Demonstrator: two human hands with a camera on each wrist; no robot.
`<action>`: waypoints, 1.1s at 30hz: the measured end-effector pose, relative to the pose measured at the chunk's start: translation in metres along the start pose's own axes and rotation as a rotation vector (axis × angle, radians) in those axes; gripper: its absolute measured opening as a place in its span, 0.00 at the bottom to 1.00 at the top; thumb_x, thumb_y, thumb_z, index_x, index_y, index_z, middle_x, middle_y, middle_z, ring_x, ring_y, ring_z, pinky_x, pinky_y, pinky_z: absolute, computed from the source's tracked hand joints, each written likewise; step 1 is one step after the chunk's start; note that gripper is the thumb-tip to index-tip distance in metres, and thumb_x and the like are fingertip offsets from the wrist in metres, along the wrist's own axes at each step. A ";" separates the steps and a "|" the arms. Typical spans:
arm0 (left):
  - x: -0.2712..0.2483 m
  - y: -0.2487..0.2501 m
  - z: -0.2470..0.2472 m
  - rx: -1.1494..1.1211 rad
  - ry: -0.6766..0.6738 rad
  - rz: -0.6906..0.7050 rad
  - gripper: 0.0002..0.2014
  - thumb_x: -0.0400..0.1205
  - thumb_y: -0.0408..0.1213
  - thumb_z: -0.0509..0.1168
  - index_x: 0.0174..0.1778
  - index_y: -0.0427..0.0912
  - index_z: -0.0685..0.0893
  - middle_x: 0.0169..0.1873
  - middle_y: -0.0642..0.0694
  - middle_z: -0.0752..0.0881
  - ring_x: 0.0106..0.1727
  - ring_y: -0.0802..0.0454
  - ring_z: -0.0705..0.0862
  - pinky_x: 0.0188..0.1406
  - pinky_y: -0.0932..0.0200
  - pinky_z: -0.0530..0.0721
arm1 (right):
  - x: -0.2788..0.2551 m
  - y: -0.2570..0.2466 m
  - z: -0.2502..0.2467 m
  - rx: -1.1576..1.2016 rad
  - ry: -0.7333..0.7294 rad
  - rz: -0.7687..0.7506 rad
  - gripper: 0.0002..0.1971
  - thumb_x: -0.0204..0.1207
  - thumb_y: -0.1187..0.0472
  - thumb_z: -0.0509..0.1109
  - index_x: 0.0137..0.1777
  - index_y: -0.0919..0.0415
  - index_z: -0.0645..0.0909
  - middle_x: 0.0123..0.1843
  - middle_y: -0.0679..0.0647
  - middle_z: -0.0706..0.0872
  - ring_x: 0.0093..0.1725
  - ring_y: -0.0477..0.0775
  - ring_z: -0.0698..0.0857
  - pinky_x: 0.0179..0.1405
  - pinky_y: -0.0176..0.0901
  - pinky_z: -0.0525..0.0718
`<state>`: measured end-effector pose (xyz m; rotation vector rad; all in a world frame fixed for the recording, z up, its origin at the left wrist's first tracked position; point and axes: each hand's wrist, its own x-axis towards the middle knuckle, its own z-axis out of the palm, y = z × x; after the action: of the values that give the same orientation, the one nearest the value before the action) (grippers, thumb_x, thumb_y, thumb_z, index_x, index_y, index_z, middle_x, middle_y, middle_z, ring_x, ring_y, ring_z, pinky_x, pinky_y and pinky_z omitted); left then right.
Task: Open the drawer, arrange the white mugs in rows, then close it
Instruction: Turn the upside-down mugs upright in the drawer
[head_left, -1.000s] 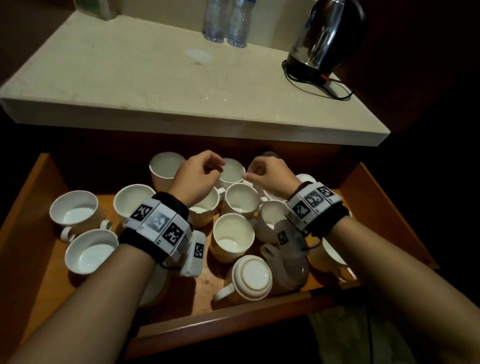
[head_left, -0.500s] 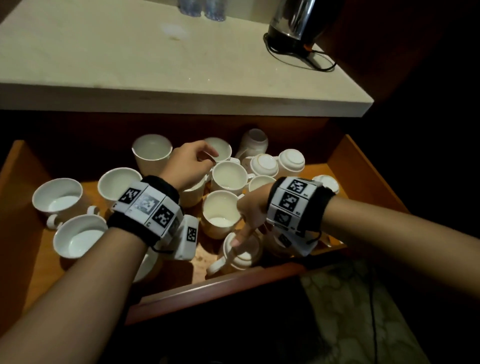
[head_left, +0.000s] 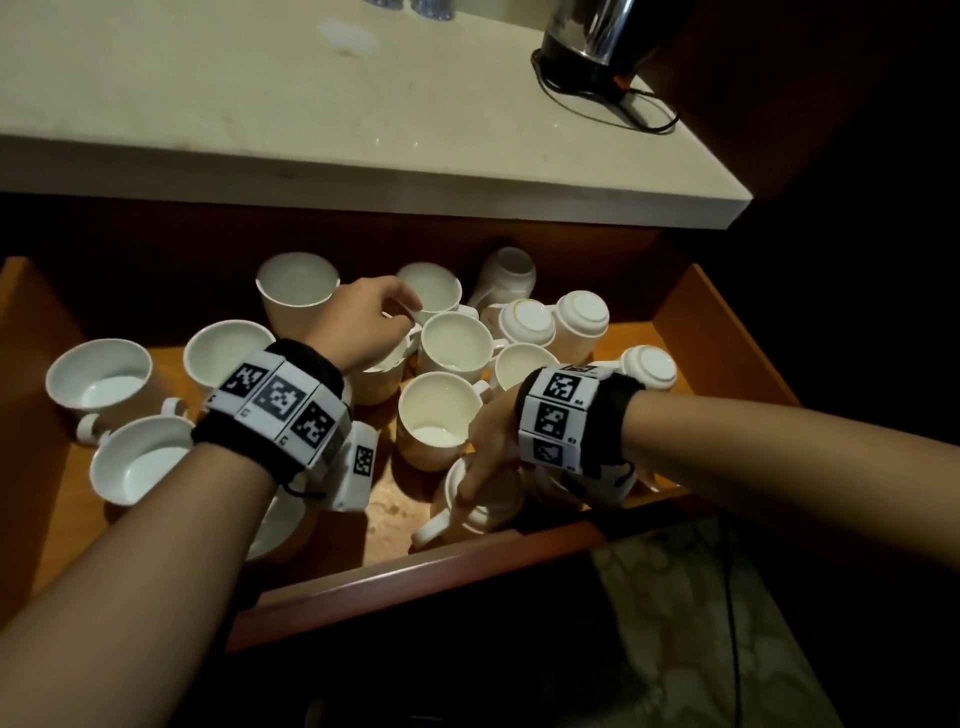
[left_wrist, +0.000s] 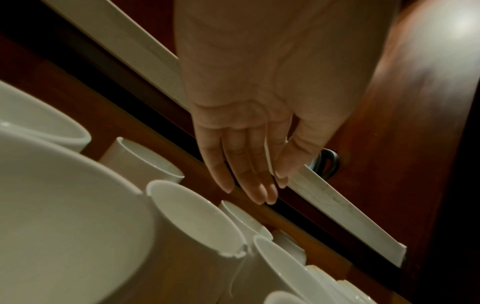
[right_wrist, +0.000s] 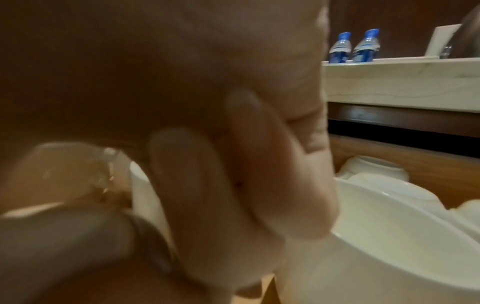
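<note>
The wooden drawer (head_left: 727, 332) stands pulled open under the counter, with several white mugs scattered in it, some upright and some upside down. My left hand (head_left: 408, 314) hovers over the upright mugs (head_left: 457, 343) at the back centre. In the left wrist view its fingers (left_wrist: 259, 185) are nearly straight, thumb alongside, and they hold nothing. My right hand (head_left: 478, 467) reaches down at the front right, its fingers curled over an upside-down mug (head_left: 483, 512) by the drawer's front edge. The right wrist view is blurred and shows the right hand (right_wrist: 233, 185) close over mugs.
A pale stone countertop (head_left: 363, 130) overhangs the back of the drawer. A steel kettle (head_left: 597, 41) with a looped cord stands on it at the right, and two blue-labelled water bottles (right_wrist: 353, 47) farther back. Patterned floor (head_left: 701, 623) lies below the drawer front.
My right hand has come from the back of the drawer to the front and closed over the upside-down mug. The left hand has stayed over the back-centre mugs.
</note>
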<state>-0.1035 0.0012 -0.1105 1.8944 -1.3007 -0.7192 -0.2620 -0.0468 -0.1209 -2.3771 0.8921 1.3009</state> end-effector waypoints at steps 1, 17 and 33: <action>0.000 0.000 0.000 -0.003 -0.005 0.004 0.12 0.77 0.27 0.61 0.51 0.44 0.84 0.52 0.43 0.88 0.56 0.46 0.85 0.63 0.45 0.82 | 0.001 0.002 0.000 0.026 -0.005 -0.004 0.22 0.71 0.40 0.72 0.28 0.55 0.73 0.24 0.46 0.77 0.29 0.44 0.74 0.28 0.33 0.67; -0.003 0.014 0.002 -0.352 -0.098 -0.001 0.19 0.85 0.54 0.51 0.44 0.48 0.84 0.42 0.47 0.87 0.45 0.51 0.85 0.51 0.59 0.79 | -0.060 0.077 -0.059 0.535 -0.189 -0.163 0.22 0.65 0.41 0.71 0.20 0.53 0.70 0.19 0.45 0.61 0.21 0.46 0.56 0.25 0.41 0.53; -0.011 0.017 0.000 -0.506 -0.103 0.187 0.52 0.52 0.50 0.81 0.72 0.65 0.63 0.64 0.54 0.76 0.65 0.59 0.78 0.60 0.60 0.81 | -0.043 0.107 -0.047 1.281 0.084 -0.535 0.28 0.53 0.47 0.84 0.49 0.56 0.79 0.28 0.45 0.74 0.22 0.38 0.69 0.21 0.27 0.66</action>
<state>-0.1162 0.0072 -0.0968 1.3286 -1.1986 -0.9520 -0.3170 -0.1372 -0.0545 -1.4322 0.6827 0.2158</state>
